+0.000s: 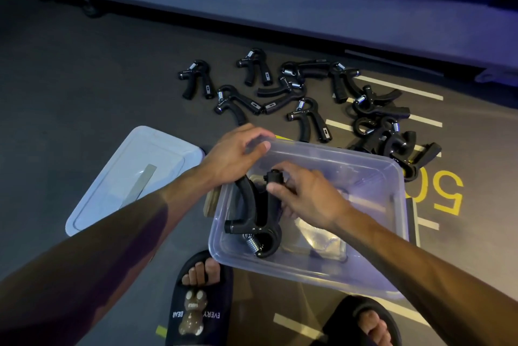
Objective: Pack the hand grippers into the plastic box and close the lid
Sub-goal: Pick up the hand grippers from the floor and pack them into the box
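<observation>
The right hand (305,194) covers the upper handle of the black spring hand gripper (253,219) inside the clear plastic box (398,205). Beyond the box, the heap of black grippers (392,138) overlaps too tightly to count. Beside the box, the black slipper (361,320) is cut off by the bottom edge.

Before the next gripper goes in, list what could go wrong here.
1. The left hand grips only the far-left corner of the plastic box, so it may tip or slide.
2. The hand gripper under the right hand stands angled against the wall; badly nested, it could hinder closing.
3. The lid lies near the left slipper and might get stepped on.
</observation>
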